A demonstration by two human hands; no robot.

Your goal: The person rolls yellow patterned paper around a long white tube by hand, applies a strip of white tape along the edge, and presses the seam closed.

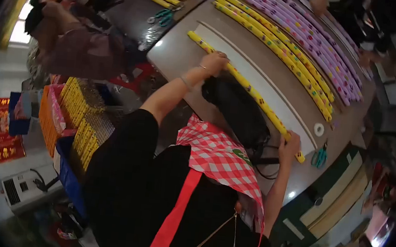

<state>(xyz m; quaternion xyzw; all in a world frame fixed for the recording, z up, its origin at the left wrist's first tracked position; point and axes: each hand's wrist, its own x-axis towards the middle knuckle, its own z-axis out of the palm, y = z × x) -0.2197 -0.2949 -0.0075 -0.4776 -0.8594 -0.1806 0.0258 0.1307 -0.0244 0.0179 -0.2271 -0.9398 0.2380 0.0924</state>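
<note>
Our left fingers are closed over a yellow patterned tube a little in from its far-left end; our right fingers grasp the same tube close to its opposite end, which projects just past them. Between the two sets of fingers, the tube runs diagonally over a pale board on the tabletop. On our body's side of this span we see a black object. To the right of our right fingers are a white ring-shaped roll and, nearer us, teal-handled scissors. Farther out from the fingers, across the board, yellow tubes lie side by side, with purple patterned tubes beyond them.
</note>
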